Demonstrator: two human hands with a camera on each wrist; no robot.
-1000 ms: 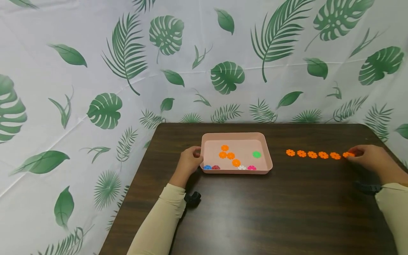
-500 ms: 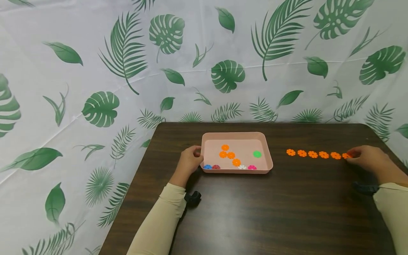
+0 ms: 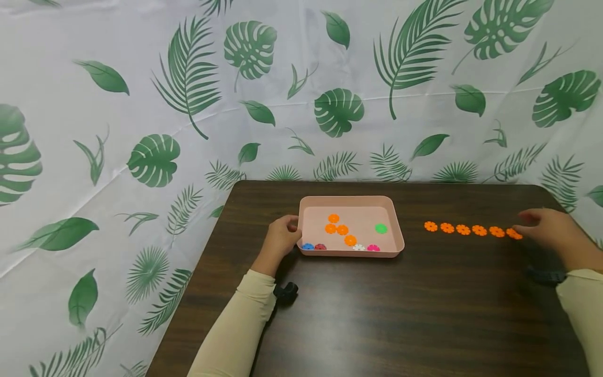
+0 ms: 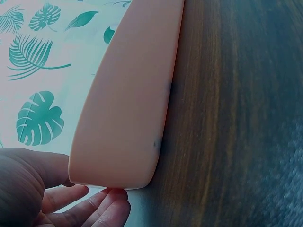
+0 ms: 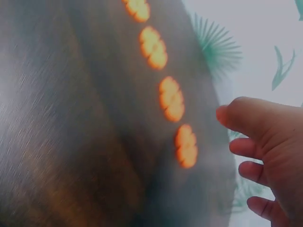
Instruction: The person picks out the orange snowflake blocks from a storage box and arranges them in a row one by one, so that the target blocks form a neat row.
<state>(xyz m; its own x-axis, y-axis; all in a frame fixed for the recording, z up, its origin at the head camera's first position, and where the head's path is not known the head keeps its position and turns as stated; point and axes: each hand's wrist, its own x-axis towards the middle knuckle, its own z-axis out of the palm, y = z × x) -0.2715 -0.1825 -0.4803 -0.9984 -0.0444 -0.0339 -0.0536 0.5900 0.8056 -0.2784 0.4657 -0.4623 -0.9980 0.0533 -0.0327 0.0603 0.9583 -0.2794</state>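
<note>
A pink tray [image 3: 350,253] holds several orange flower-shaped discs [image 3: 350,240], a green disc [image 3: 381,229] and, along its near wall, blue, dark red, white and pink ones. My left hand [image 3: 281,235] grips the tray's left side; in the left wrist view its thumb and fingers [image 4: 111,208] meet the tray's end wall. To the right, several orange discs [image 3: 463,230] lie in a row on the table. Just beside the row's right-end disc [image 3: 514,234], my right hand [image 3: 548,233] holds nothing; the right wrist view shows its fingers apart from the discs.
The dark wooden table [image 3: 400,314] reaches back to a white cloth [image 3: 292,47] printed with green leaves. Black wrist bands [image 3: 286,293] sit on both wrists.
My right hand has let go of the last orange disc, which now lies at the right end of the row, and has lifted slightly away. The left hand has kept its place.
</note>
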